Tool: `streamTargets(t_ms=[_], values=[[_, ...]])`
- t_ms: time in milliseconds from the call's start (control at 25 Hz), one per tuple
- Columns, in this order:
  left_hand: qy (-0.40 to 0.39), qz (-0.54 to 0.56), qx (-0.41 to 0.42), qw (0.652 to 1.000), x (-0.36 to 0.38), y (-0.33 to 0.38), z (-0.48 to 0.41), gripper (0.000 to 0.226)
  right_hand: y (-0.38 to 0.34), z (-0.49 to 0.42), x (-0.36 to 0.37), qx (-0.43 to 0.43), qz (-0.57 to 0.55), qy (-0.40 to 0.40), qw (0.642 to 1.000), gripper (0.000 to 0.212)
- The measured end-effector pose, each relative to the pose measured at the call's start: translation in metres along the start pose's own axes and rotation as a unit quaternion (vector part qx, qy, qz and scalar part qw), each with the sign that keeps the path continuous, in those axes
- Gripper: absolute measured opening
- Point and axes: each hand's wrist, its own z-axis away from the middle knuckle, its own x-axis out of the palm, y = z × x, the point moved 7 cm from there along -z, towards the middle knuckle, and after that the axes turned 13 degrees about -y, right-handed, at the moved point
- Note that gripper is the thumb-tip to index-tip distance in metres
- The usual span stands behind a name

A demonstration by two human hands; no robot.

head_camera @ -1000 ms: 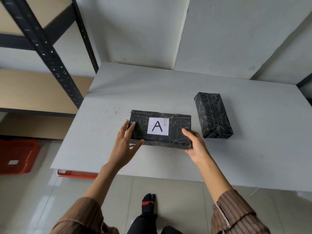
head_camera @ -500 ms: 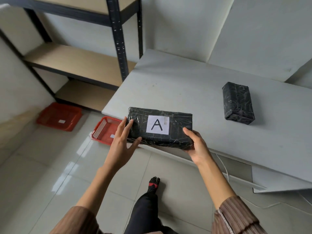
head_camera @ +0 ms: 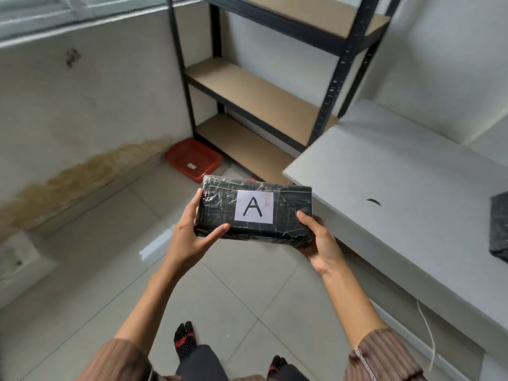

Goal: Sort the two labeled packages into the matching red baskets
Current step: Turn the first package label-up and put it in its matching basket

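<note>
A black plastic-wrapped package with a white label marked "A" is held in the air over the floor, left of the table. My left hand grips its left end and my right hand holds its right end from below. One red basket with a small white label sits on the floor by the wall and the shelf foot. A sliver of red, probably the other basket, peeks out just behind the package. The second black package lies on the grey table at the right edge, cut off.
A black metal shelf unit with wooden boards stands behind the baskets. The grey table fills the right side. A white cord hangs under its edge. Tiled floor spreads below, with my feet near the bottom.
The package has been lifted off the table and carried left, staying in both hands. My view has turned left, so the table and second package slid right and the baskets came closer.
</note>
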Motion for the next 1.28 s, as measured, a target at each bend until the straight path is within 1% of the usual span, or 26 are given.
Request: streamTargets(t_ms=[40, 80, 160, 200, 240, 400, 440, 520, 560, 600, 680, 760, 840, 960, 1000, 1080, 1120, 1280], values=[[0.004, 0.010, -0.007, 1.000, -0.019, -0.010, 0.000, 0.087, 0.008, -0.011, 0.019, 0.005, 0.003, -0.008, 1.000, 0.062], [0.006, 0.018, -0.011, 1.000, -0.042, -0.022, -0.002, 0.087, 0.018, -0.023, 0.042, 0.008, 0.010, -0.016, 1.000, 0.057], [0.006, 0.020, -0.018, 1.000, -0.084, -0.043, -0.010, 0.087, 0.036, -0.045, 0.082, 0.007, 0.016, -0.028, 0.999, 0.035], [0.005, 0.018, -0.022, 1.000, -0.106, -0.054, -0.015, 0.088, 0.046, -0.056, 0.101, 0.008, 0.013, -0.031, 0.999, 0.029], [0.005, 0.016, -0.024, 1.000, -0.125, -0.065, -0.019, 0.088, 0.055, -0.066, 0.119, 0.011, 0.010, -0.034, 0.999, 0.028], [0.011, 0.008, -0.038, 0.999, -0.200, -0.105, -0.035, 0.088, 0.091, -0.109, 0.187, 0.031, 0.014, -0.039, 0.999, 0.049], [0.011, 0.008, -0.042, 0.999, -0.214, -0.114, -0.039, 0.088, 0.097, -0.121, 0.201, 0.035, 0.016, -0.043, 0.998, 0.047], [0.016, 0.009, -0.051, 0.999, -0.243, -0.132, -0.050, 0.088, 0.109, -0.145, 0.228, 0.044, 0.014, -0.048, 0.998, 0.033], [0.020, 0.009, -0.055, 0.998, -0.255, -0.139, -0.056, 0.088, 0.113, -0.158, 0.240, 0.048, 0.011, -0.049, 0.998, 0.031], [0.025, 0.007, -0.058, 0.998, -0.268, -0.146, -0.064, 0.088, 0.117, -0.172, 0.250, 0.054, 0.010, -0.050, 0.997, 0.036], [0.030, 0.008, -0.062, 0.998, -0.291, -0.161, -0.084, 0.088, 0.124, -0.203, 0.269, 0.065, 0.016, -0.051, 0.996, 0.058], [0.027, 0.013, -0.064, 0.998, -0.311, -0.176, -0.109, 0.088, 0.127, -0.235, 0.286, 0.070, 0.016, -0.049, 0.996, 0.069], [0.023, 0.017, -0.068, 0.997, -0.330, -0.189, -0.140, 0.088, 0.127, -0.271, 0.303, 0.072, 0.016, -0.050, 0.996, 0.068], [0.016, 0.020, -0.071, 0.997, -0.361, -0.205, -0.196, 0.088, 0.121, -0.327, 0.329, 0.072, 0.019, -0.045, 0.996, 0.054], [0.009, 0.020, -0.072, 0.997, -0.370, -0.209, -0.216, 0.088, 0.118, -0.345, 0.336, 0.072, 0.020, -0.040, 0.996, 0.057], [-0.007, 0.022, -0.077, 0.997, -0.386, -0.217, -0.252, 0.088, 0.111, -0.374, 0.348, 0.074, 0.016, -0.027, 0.997, 0.071], [-0.014, 0.023, -0.076, 0.997, -0.394, -0.219, -0.271, 0.088, 0.106, -0.389, 0.354, 0.072, 0.014, -0.022, 0.997, 0.072], [-0.046, 0.034, -0.063, 0.996, -0.418, -0.233, -0.339, 0.089, 0.094, -0.440, 0.373, 0.052, 0.015, 0.002, 0.999, 0.066]])
